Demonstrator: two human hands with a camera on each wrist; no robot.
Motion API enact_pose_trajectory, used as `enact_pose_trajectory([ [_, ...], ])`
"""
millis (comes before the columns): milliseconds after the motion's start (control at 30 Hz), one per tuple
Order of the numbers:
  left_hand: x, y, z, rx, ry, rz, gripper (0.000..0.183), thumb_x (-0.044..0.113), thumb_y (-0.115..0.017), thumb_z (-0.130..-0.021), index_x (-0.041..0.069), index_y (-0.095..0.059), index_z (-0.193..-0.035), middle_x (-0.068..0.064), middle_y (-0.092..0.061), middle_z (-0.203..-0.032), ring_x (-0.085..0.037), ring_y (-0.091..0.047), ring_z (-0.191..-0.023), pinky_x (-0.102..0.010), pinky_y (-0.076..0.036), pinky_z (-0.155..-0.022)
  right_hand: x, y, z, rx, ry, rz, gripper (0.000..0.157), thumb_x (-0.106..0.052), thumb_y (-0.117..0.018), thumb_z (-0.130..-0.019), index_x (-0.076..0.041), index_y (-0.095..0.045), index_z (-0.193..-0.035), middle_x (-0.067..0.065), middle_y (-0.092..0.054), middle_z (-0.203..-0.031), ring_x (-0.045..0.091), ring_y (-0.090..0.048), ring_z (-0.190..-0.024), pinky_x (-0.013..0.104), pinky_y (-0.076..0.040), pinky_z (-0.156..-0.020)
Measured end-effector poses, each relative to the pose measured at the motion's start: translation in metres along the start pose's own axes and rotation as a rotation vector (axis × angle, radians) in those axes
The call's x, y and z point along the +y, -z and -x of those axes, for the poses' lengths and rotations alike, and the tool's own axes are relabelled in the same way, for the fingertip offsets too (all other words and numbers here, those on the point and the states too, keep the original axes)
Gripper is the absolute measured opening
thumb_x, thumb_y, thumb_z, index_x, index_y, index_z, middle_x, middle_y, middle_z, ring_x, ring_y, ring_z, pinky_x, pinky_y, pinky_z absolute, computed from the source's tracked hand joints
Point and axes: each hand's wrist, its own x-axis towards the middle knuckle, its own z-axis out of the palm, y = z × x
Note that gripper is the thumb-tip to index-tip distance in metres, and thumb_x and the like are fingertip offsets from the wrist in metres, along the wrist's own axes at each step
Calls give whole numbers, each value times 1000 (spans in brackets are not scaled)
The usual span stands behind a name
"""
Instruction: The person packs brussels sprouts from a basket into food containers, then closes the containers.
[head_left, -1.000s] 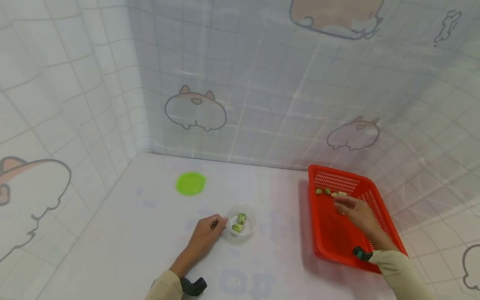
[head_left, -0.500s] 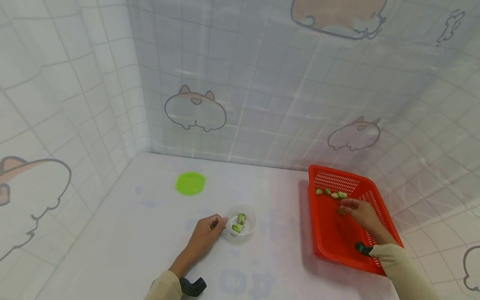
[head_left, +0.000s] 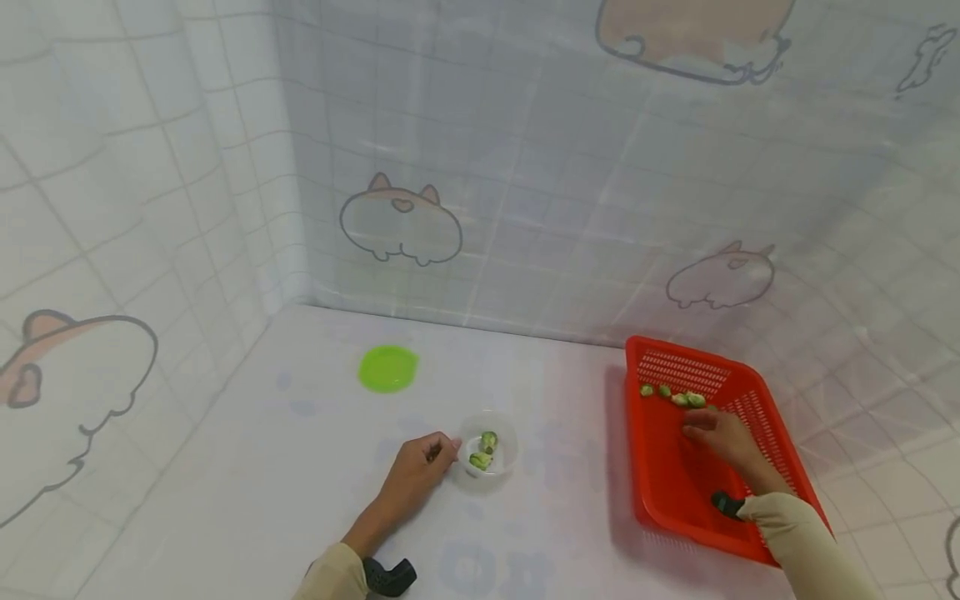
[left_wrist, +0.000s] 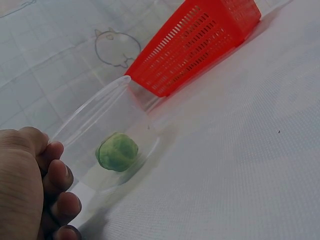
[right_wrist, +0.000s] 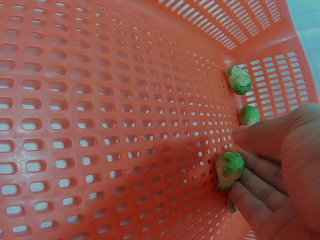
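My left hand [head_left: 416, 467] pinches the rim of a round clear plastic tub [head_left: 507, 442] on the table, fingers curled under. Inside the tub lie two Brussels sprouts [head_left: 489, 442]; the left wrist view shows one of them through the wall. My right hand [head_left: 720, 437] reaches into a red perforated basket [head_left: 640, 467]. In the right wrist view its fingertips touch a green Brussels sprout [right_wrist: 230, 169], while the thumb stands apart above it. Several more sprouts [head_left: 679, 400] sit along the basket's far side, partly hidden by the right hand.
A bright green round lid [head_left: 387, 369] lies behind and left of the tub. The white table [head_left: 300, 483] meets tiled-pattern sheets [head_left: 555, 250] at the back and both sides. Basket walls rise around my right hand.
My right hand has drawn back from the row of sprouts, and the loose sprout near its fingertips is now hidden in the head view. The left hand and tub stay put.
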Motion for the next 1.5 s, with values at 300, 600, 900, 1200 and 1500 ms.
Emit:
enact_pose_trajectory([
  [300,4,-1,2,10,12,-5,40,53,-59,-98,18,-67,-83,3,-57,-73,-16,-54,-72,-26,-44,-62,5,-4,-4,41,72,32,29,-5,-69,-93,8,-67,-119,27,-67,-114,35,-65,-96,27,-52,-67],
  [600,0,-6,2,17,5,-17,42,57,-58,-97,18,-66,-82,4,-57,-74,-15,-54,-73,-26,-43,-62,11,-7,-4,69,61,22,27,-3,-70,-92,7,-68,-117,25,-69,-111,31,-66,-93,25,-51,-65],
  [900,-5,-8,3,27,-6,-18,42,59,-57,-96,21,-67,-82,4,-58,-74,-16,-55,-75,-26,-44,-64,15,-9,-4,88,47,38,26,-6,-70,-93,4,-70,-116,24,-69,-111,36,-66,-98,26,-51,-67],
  [1200,-6,-9,4,24,-14,-17,39,56,-58,-97,22,-67,-82,5,-57,-74,-15,-55,-75,-26,-44,-64,11,-6,-1,99,9,8,29,-14,-69,-96,3,-69,-120,24,-69,-115,38,-65,-102,35,-53,-73],
  [1500,-5,-8,6,21,-2,-19,41,58,-57,-97,21,-67,-83,4,-58,-74,-16,-55,-75,-26,-44,-63,-3,5,2,119,-35,-78,39,-25,-68,-98,1,-66,-127,19,-70,-116,25,-66,-94,27,-52,-70],
])
